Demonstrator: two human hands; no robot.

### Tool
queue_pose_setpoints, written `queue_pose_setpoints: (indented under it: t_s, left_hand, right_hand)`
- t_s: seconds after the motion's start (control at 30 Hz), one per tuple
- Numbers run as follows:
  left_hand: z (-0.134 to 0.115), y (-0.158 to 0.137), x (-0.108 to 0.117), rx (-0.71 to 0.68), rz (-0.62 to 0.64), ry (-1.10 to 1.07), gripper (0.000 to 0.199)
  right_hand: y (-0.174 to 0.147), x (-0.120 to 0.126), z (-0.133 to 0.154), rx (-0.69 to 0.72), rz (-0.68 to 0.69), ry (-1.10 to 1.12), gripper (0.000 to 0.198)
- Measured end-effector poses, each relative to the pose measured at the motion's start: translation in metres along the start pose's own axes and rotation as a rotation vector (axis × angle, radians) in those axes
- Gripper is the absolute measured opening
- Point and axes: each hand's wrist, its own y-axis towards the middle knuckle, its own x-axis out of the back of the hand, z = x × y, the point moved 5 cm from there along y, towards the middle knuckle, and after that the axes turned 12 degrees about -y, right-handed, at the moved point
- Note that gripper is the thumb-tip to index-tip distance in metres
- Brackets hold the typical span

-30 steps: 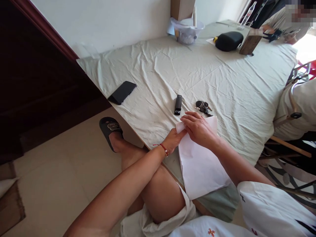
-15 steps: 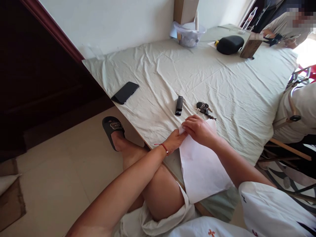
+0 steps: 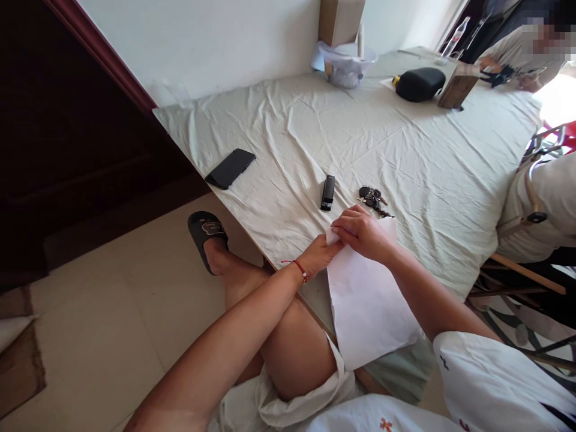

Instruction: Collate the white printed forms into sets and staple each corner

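White paper [image 3: 371, 306] lies over the near edge of the cloth-covered table, its lower corner close to my lap. My left hand [image 3: 318, 255], with a red string bracelet at the wrist, pinches the paper at its far left corner. Right beside it, my right hand [image 3: 360, 231] is closed on the same corner from above, its fingers bent over the edge. Part of that corner is hidden under the fingers. Just beyond my hands are a bunch of keys [image 3: 371, 198] and a small black stapler-like object [image 3: 328, 192].
A black phone or folding case [image 3: 231, 168] lies at the table's left edge. Farther back stand a clear plastic bowl [image 3: 346, 66], a black case [image 3: 420, 84] and a wooden block [image 3: 458, 87]. Another person [image 3: 517, 57] sits at the far right; a chair [image 3: 535, 216] stands at right.
My right hand has shifted very slightly at the paper's corner, its fingers more drawn together. The camera view has moved a little. Both hands keep hold of the paper.
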Motion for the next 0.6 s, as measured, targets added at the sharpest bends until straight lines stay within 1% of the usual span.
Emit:
queue_pose_setpoints:
  t_s: [0.13,0.23,0.33,0.5,0.57,0.6]
  left_hand:
    - [-0.002,0.002,0.001,0.026,-0.031,-0.134,0.053]
    - [-0.005,0.005,0.008,-0.022,-0.122,-0.152,0.043]
    - [-0.003,0.009,0.018,-0.052,-0.250,-0.082,0.034]
    - [0.005,0.013,0.027,-0.015,-0.403,0.103,0.033]
    - [0.005,0.014,0.029,0.004,-0.458,0.142,0.036]
    - [0.004,0.014,0.029,0.016,-0.480,0.154,0.037]
  right_hand:
    - [0.003,-0.007,-0.022,-0.087,0.009,-0.023,0.026]
    - [0.010,-0.016,-0.042,-0.184,0.051,-0.063,0.026]
    - [0.019,-0.025,-0.057,-0.273,0.097,-0.110,0.026]
    - [0.030,-0.040,-0.064,-0.299,0.171,-0.170,0.028]
    - [0.034,-0.041,-0.067,-0.329,0.167,-0.200,0.029]
    - [0.037,-0.039,-0.070,-0.353,0.137,-0.213,0.030]
